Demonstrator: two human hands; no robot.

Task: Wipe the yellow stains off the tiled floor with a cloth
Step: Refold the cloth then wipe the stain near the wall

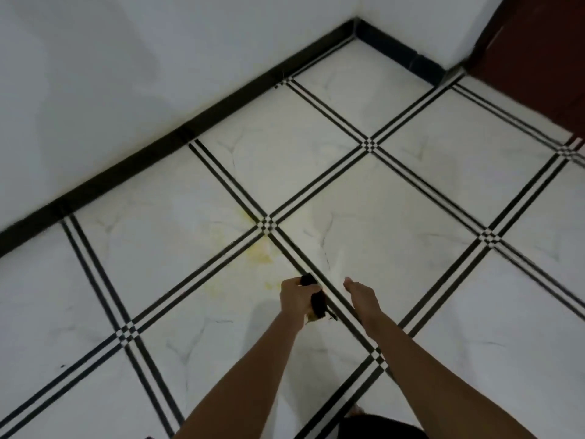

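Ahead and to the left of the left hand (296, 296), the stains (264, 251) show as pale yellow patches on the floor (152, 289). The strongest patch lies just beyond the knuckles, near a crossing of the black tile lines. A fainter smear sits further left, and a small fleck lies close beside the hand.

The left hand is curled tight round the cloth (317, 301), a dark bunched wad. One end shows above the fingers, and the rest hangs out below the palm toward the right hand. I cannot tell whether the cloth touches the floor. It looks light, soft and limp, so it will likely fold and slip under a loose hold. A firm grip on the bunched middle, with a flat pad left free below the palm, seems the best way to press it on the stains. The glossy tile may let it slide easily.

To the right, just apart from the cloth, the right hand (361, 296) holds nothing. Its fingers are straight and together, pointing ahead above the floor.
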